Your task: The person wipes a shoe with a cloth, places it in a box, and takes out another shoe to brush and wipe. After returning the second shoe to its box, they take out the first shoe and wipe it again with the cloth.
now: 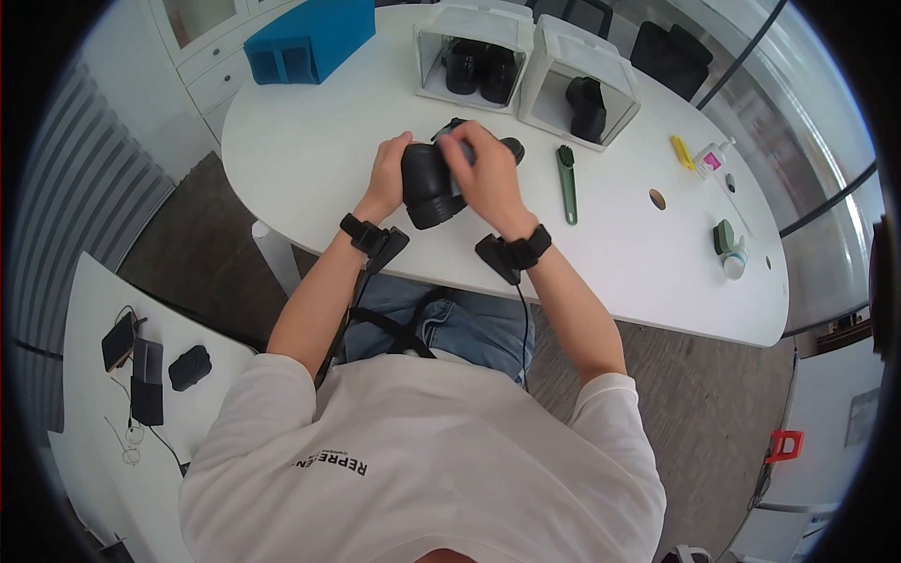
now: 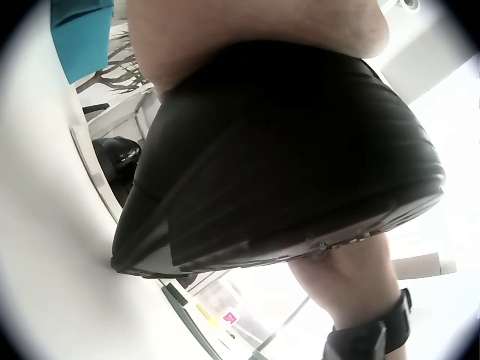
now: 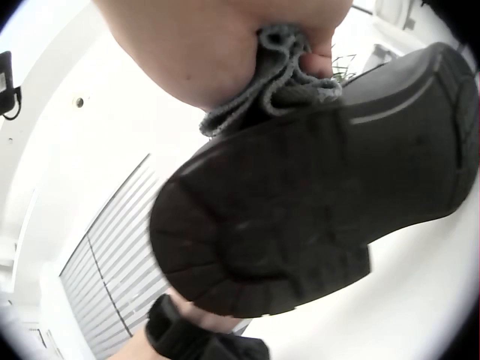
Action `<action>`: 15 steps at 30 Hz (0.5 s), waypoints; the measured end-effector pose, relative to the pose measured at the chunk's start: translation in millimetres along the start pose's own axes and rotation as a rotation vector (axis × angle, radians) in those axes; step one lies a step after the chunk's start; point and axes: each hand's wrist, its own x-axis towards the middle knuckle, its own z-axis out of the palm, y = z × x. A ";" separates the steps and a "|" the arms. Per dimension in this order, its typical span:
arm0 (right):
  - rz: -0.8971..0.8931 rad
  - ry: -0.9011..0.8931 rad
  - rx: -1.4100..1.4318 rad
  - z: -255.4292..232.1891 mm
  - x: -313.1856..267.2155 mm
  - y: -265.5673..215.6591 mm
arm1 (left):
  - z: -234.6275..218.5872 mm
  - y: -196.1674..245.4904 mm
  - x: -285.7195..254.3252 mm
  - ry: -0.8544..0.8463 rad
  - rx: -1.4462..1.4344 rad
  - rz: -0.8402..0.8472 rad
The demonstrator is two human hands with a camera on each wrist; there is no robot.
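Note:
Above the table's near edge, my left hand (image 1: 383, 180) grips a black shoe (image 1: 427, 178) from its left side. The shoe's ridged dark sole (image 3: 259, 217) faces the right wrist camera. A bunched grey cloth (image 3: 279, 86) is pinched in my right hand (image 1: 490, 178), which presses it against the shoe's upper. In the head view the right hand looks blurred, and the fingers hide most of the cloth. Just behind the hands, a dark object (image 1: 512, 148) lies on the table, mostly hidden by them.
Two white-framed boxes with black shoes (image 1: 479, 73) (image 1: 587, 111) stand at the back, beside a blue box (image 1: 314, 42). A green brush (image 1: 568, 183) lies to the right. Farther right are a yellow item (image 1: 681, 152), a white bottle (image 1: 713, 159) and a green block (image 1: 723, 236).

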 end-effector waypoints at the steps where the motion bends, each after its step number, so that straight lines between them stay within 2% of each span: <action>1: -0.090 -0.015 0.040 2.7 -1.1 -7.8 | 0.0 1.8 0.8 -0.005 0.003 0.001; 2: -0.089 -0.011 0.039 3.3 -6.1 -15.2 | -0.1 3.1 0.7 0.014 -0.035 0.001; 4: -0.363 -0.152 -0.053 2.6 -19.4 -29.1 | -2.6 3.8 2.3 0.037 -0.078 0.004; 6: -0.420 -0.178 -0.120 0.9 -25.5 -24.8 | -8.2 -0.2 5.3 0.047 -0.110 -0.068; 9: -0.322 -0.105 -0.094 -3.5 -26.3 -1.0 | -14.4 -14.6 12.4 0.068 -0.143 -0.073; 11: -0.148 -0.002 -0.198 -5.2 -18.1 21.5 | -21.7 -28.8 20.7 0.079 -0.122 -0.062; 13: -0.079 0.017 -0.252 -7.1 -3.9 41.6 | -23.7 -38.2 23.3 0.084 -0.094 -0.050; 15: -0.010 0.037 -0.304 -4.9 9.4 52.5 | -21.5 -43.1 23.8 0.152 -0.005 0.034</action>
